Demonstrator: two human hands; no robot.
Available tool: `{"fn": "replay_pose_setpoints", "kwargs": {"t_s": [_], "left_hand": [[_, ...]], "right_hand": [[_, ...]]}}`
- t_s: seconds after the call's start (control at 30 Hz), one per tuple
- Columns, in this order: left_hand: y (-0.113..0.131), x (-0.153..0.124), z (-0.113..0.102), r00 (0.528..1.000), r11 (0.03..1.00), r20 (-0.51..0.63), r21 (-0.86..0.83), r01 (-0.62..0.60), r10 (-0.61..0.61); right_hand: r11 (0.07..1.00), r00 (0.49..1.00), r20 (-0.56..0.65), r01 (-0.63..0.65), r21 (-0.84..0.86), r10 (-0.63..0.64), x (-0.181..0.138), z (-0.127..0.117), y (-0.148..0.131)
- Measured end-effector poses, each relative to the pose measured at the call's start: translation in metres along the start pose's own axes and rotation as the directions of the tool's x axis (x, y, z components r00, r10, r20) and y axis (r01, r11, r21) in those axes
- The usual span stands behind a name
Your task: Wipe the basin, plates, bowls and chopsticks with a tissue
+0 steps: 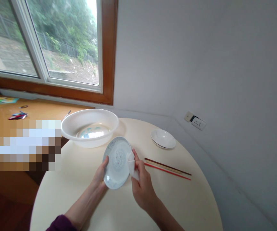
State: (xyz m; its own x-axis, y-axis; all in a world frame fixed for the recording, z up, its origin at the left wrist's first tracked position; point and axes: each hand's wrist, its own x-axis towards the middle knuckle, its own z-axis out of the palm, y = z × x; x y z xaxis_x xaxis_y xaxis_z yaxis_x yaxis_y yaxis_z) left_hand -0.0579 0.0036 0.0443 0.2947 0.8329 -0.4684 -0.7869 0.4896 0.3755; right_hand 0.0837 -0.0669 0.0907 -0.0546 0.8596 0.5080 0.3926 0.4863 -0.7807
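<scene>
A pale blue patterned plate [116,163] is held tilted above the round cream table [188,205]. My left hand [101,175] grips its lower left rim, fingers curled behind it. My right hand [142,184] is closed on a small white cloth [131,163] and presses it against the plate's right edge. Both forearms reach in from the bottom of the view.
A white plastic basin [68,126] with water and a dish inside stands behind the plate. Stacked white small plates [163,139] sit at the right, with several chopsticks [169,168] in front. A wooden desk [39,110] with small items and a window lie left.
</scene>
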Motion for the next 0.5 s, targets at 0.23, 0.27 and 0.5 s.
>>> {"fn": "replay_pose_setpoints", "kwargs": {"t_s": [0.23,0.27,0.5], "left_hand": [[-0.006,0.007,-0.007,0.999,0.992,0.027,0.122,0.016,-0.019],[-0.006,0.007,-0.007,1.0,0.985,0.005,0.172,-0.011,0.01],[-0.008,-0.001,-0.002,0.976,0.857,-0.081,0.497,-0.137,0.203]], "right_hand": [[0.998,1.0,0.023,0.007,0.063,-0.008,-0.007,0.012,-0.014],[0.997,1.0,0.014,0.001,0.078,-0.002,-0.007,0.014,-0.015],[0.946,0.988,-0.117,-0.061,0.318,0.103,0.019,0.023,-0.02]]}}
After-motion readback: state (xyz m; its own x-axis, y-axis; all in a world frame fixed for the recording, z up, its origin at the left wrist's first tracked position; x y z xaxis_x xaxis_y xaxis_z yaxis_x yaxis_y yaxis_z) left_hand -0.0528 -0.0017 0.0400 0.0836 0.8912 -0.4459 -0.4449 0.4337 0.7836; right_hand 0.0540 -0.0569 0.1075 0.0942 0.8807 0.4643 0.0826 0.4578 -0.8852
